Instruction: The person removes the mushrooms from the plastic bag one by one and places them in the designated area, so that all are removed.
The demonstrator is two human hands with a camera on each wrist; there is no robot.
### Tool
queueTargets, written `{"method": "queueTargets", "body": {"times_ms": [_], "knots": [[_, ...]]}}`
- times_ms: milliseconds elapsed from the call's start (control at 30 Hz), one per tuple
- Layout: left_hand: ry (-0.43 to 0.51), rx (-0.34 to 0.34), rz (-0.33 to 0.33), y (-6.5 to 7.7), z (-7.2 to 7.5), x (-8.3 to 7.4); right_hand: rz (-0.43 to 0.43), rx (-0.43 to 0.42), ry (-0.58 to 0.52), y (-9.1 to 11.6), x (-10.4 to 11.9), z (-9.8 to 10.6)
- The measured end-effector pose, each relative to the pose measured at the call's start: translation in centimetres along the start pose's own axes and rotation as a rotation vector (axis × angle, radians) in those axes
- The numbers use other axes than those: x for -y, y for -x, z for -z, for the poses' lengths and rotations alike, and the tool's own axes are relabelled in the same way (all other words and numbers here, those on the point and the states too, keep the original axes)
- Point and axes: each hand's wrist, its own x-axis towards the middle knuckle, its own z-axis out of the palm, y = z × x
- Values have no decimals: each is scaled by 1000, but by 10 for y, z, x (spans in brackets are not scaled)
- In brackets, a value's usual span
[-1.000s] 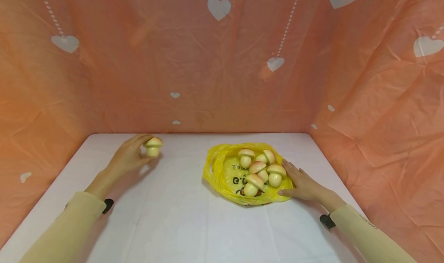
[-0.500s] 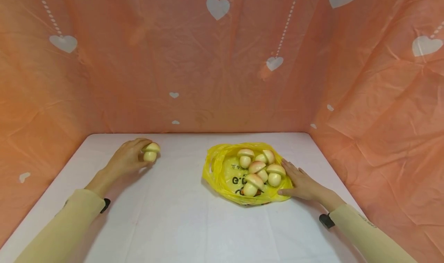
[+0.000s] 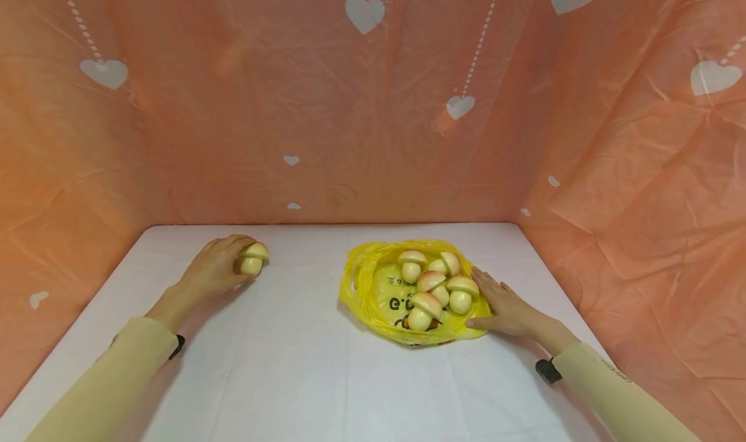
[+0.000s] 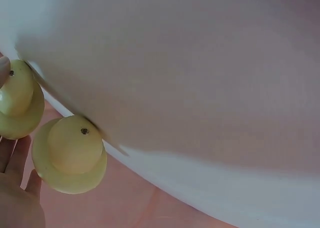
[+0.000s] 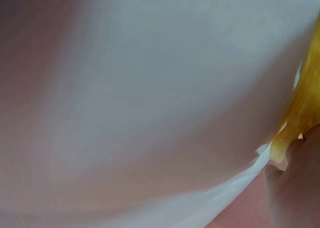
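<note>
My left hand [image 3: 215, 267] pinches a toy mushroom [image 3: 252, 261] with a pinkish cap and cream stem, low over the left back of the white table. In the left wrist view, the thumb lies against this mushroom's stem. A second mushroom [image 4: 72, 153] stands near the other fingers there; the hand hides it in the head view. To the right, a yellow plastic bag [image 3: 364, 299] lies opened out with several similar mushrooms [image 3: 424, 311] in it. My right hand [image 3: 509, 309] rests at the bag's right edge with its fingers spread and fairly straight.
A white cloth covers the table [image 3: 285, 377]. Orange sheeting with white hearts [image 3: 326, 125] rises behind the table and along both sides. Each wrist wears a small black device [image 3: 548, 371].
The left hand has come down toward the table with the mushroom in its fingers, shifting slightly left and nearer. The right hand has stayed at the bag's edge.
</note>
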Motion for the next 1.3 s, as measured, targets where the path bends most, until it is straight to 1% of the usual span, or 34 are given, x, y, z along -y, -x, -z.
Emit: {"method": "queueTargets", "body": {"times_ms": [100,300,533,800,967,1200,1300], "knots": [[3,8,13,0,1,-1,-1,2,0,0,0,0],[13,15,17,1,4,-3,-2,6,-1,0,2,1],[12,35,32,2,4,-2,-11,13,-4,0,3,1],[-8,16,-3,2,2,1,-8,13,-7,0,4,1],[-10,8,-21,3,2,-1,-5,11,-1,0,3,1],[-14,-24,-45,2,3,-3,-10,13,0,-1,4,2],[-14,-34,-42,2,3,-3,-14,14,-1,0,4,2]]}}
